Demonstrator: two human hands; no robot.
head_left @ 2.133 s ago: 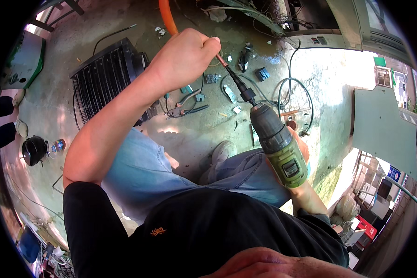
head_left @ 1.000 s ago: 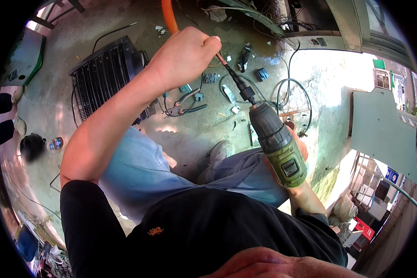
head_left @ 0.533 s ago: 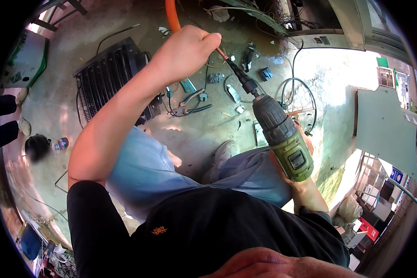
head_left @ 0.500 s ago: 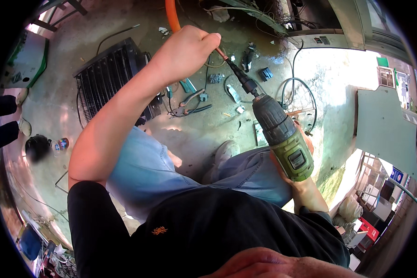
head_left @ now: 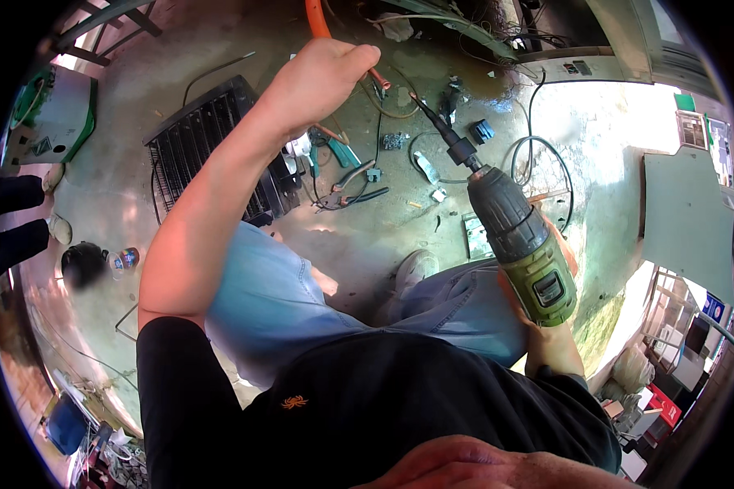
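My left hand [head_left: 324,80] is closed around a copper tube [head_left: 381,81], whose bare end sticks out past the fingers. An orange hose or sleeve [head_left: 317,18] runs into the same fist from above; how the two join is hidden. In my right hand [head_left: 566,244] is a green and black cordless drill [head_left: 523,236], its grip mostly hidden under the body. A dark tapered bit [head_left: 444,130] in its chuck points up toward the tube. The bit's tip stands a short gap from the tube's end.
On the floor lie pliers [head_left: 351,196], a teal-handled tool [head_left: 342,153], a small dark block [head_left: 481,130] and a looped black cable [head_left: 538,143]. A black slatted unit [head_left: 200,147] sits left. Another person's legs [head_left: 16,196] are at far left, near a bottle [head_left: 124,258].
The bit and the copper tube's end have come apart; before, they met. My drill has shifted a little right and down, and the tube's end now shows bare.
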